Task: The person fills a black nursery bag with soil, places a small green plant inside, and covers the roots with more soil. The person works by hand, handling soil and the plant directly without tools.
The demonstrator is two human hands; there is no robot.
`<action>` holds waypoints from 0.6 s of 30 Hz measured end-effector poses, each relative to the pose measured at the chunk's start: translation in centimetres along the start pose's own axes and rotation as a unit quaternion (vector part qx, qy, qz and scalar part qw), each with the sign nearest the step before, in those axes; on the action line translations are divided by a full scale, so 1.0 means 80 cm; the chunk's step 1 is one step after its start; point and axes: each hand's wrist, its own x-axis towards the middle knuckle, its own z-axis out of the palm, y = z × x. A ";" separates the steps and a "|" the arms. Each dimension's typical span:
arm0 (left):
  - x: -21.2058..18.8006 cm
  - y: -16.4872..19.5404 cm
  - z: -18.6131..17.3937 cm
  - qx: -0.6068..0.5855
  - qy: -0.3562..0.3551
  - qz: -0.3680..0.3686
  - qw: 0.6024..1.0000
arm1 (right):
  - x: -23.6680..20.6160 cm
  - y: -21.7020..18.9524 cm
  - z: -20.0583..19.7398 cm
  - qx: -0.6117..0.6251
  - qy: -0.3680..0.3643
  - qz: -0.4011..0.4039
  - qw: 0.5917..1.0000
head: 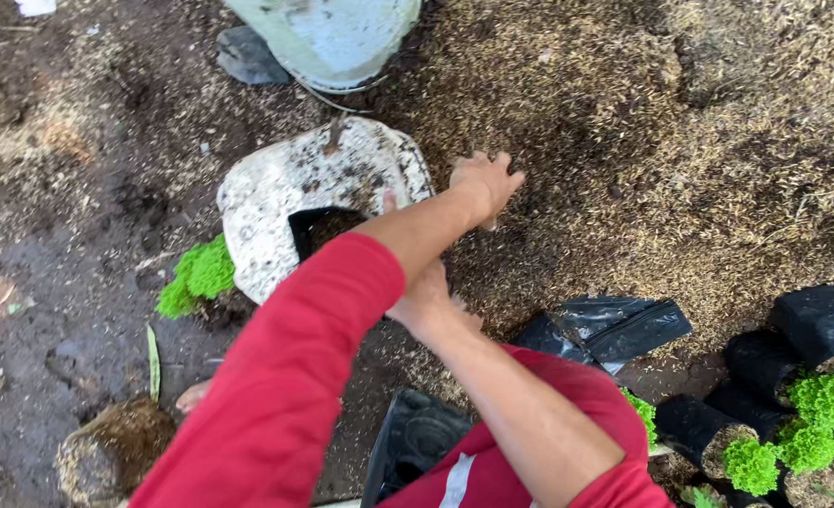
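While left hand (pixel 485 185) presses flat at 12 o'clock to scoop husk soil (pixel 567 122), right hand (pixel 423 301) grips black bag (pixel 315 226), steadying it

2 hands (pixel 485 183) – 1 bucket (pixel 327 38) – 1 stone (pixel 247 56).

Open black grow bag (pixel 315 229), soil inside, upright against white sack (pixel 285 188)
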 end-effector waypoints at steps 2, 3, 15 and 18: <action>0.041 0.000 0.011 -0.009 -0.010 -0.016 1.000 | 0.001 0.009 -0.002 0.072 -0.017 0.021 0.997; 0.058 0.001 0.018 -0.014 -0.017 -0.023 0.999 | 0.002 0.011 -0.002 0.161 -0.036 0.051 0.985; 0.125 -0.022 0.048 -0.192 0.099 0.039 0.976 | 0.002 0.018 -0.031 0.086 -0.049 0.047 0.994; 0.096 -0.039 0.027 -0.316 0.233 0.138 0.909 | 0.011 0.006 -0.029 0.008 -0.083 0.107 0.991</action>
